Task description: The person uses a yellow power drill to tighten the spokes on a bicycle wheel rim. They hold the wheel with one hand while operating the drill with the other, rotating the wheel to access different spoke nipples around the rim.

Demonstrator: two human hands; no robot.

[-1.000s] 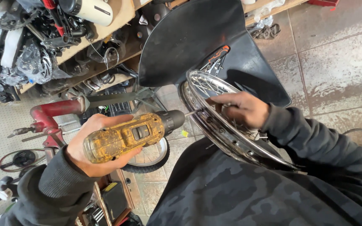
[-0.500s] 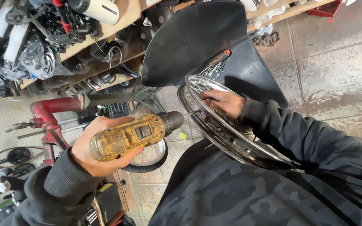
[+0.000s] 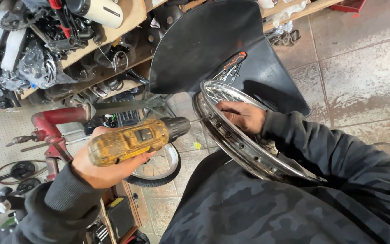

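Left hand: the left hand [image 3: 102, 165] is wrapped tight round the grip of the drill [image 3: 136, 138], fingers curled under, thumb over the top.
Drill: yellow, grimy, lying level, black chuck aimed at the rim [image 3: 244, 147]; its thin bit reaches the rim's outer edge, just left of the right hand.
Right hand: the right hand [image 3: 240, 116] sits on the inner side of the rim near its top, fingers bent and pressed against the metal; whether it pinches a spoke or nipple, cannot tell.
Rim: chrome, spoked, standing tilted against the person's lap, a row of holes showing along its band.
Behind the rim: a black seat-like panel [image 3: 213, 45] rises above it, with a bunch of loose spokes [image 3: 231, 72] lying on it just past the rim's top.
Left of the rim: a small tyred wheel [image 3: 159, 169] under the drill, and further left a red frame [image 3: 53, 124].
Far above the rim: wooden shelves [image 3: 127, 18] crowded with engine parts.
Right of the rim: stained tile floor [image 3: 366, 77].
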